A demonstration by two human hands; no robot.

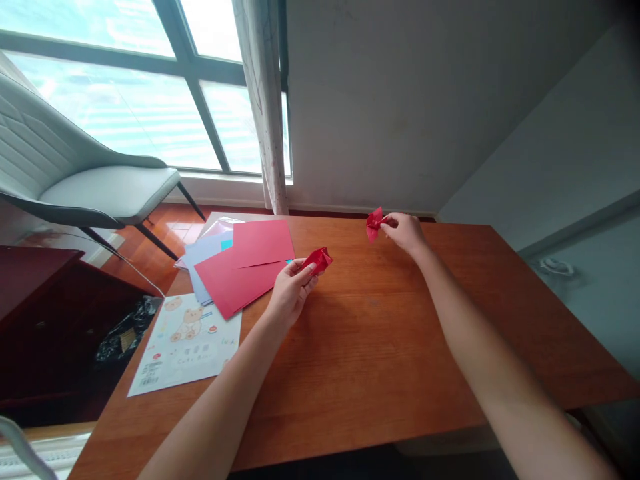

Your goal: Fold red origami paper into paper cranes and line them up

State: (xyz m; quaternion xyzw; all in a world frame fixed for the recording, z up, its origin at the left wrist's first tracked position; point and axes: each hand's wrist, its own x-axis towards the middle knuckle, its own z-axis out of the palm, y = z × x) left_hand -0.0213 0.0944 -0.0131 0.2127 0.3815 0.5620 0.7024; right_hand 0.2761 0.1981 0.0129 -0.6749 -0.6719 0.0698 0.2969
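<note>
My left hand (294,288) is closed around a folded red paper piece (319,260), held just above the table. Its pointed, creased end sticks out past the fingertips to the right. Farther back and to the right, my right hand (404,231) pinches a red paper flower (374,223) by its narrow base, with the spread petals facing left. The two red pieces are apart. Red paper sheets (263,243) lie left of my left hand, overlapping one another.
Under the red sheets are pale blue sheets (195,267) and a white bear-printed cover (175,360). The wooden table (360,373) reaches toward the wall. A grey chair (110,190) stands at the window, and a dark red cabinet (40,320) is beside the table's left edge.
</note>
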